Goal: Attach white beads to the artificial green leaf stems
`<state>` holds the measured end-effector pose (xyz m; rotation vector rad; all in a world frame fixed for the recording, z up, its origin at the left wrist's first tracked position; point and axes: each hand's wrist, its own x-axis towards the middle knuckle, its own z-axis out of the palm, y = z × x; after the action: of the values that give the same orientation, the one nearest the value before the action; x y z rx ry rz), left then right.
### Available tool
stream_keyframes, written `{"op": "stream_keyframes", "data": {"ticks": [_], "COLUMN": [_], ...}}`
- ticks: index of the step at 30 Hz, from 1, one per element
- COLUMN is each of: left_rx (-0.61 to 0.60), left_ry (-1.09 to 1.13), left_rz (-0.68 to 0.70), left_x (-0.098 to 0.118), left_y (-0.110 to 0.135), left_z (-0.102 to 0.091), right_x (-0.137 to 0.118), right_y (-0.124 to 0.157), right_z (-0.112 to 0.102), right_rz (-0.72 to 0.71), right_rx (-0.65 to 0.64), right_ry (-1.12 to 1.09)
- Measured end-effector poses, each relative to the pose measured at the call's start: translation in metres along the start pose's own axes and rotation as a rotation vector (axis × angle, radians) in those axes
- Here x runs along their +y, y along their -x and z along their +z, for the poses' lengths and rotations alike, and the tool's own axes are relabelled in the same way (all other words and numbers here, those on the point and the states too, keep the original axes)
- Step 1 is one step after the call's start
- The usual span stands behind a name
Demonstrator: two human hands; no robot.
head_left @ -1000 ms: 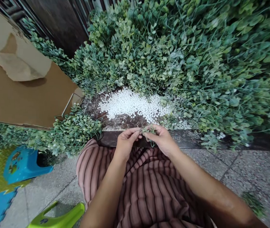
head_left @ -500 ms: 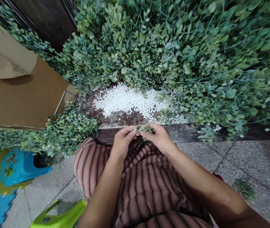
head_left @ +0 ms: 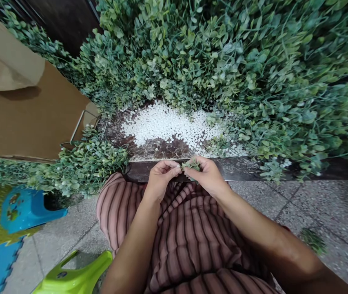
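Above my lap, both hands meet at the near edge of a dark wooden table (head_left: 238, 168). My right hand (head_left: 209, 175) is closed round a small green leafy sprig (head_left: 192, 165), which looks like artificial foliage; part of it is hidden by the fingers. Thumb and forefinger of my left hand (head_left: 160, 177) pinch what looks like a small white bead (head_left: 178, 166) at the left end of the sprig. Just beyond the hands, a loose pile of white beads (head_left: 164, 122) is spread over the tabletop.
Heaps of green sprigs (head_left: 222, 69) cover the table's far and right sides, with another clump (head_left: 100, 163) at left. A cardboard box (head_left: 23, 122) stands on the left. Blue (head_left: 23, 210) and lime-green stools (head_left: 72, 277) are below; a sprig (head_left: 313, 241) lies on the floor.
The fingertips of my left hand have drawn slightly apart from my right hand, and the white bead between them shows more plainly. The whole view has shifted a little.
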<state>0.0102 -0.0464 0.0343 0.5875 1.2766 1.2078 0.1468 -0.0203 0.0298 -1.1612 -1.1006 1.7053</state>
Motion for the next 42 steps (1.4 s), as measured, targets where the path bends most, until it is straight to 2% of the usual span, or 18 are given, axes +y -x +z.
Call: {"op": "stream_keyframes", "data": {"ticks": [26,42], "left_rx": [-0.071,-0.123], "left_ry": [0.041,-0.034], "left_rz": [-0.043,-0.017], "left_x": [-0.0044,-0.0065], "left_y": [-0.0043,-0.0058], "left_z": [-0.0046,-0.008], "right_x": [-0.0077,-0.0083], "right_y": [0.0046,0.0028], "right_z": [-0.0047,-0.0081], "right_rz": [-0.056,-0.017], "right_rx": [-0.021,-0.073], "right_ry": [0.162,0.16]}}
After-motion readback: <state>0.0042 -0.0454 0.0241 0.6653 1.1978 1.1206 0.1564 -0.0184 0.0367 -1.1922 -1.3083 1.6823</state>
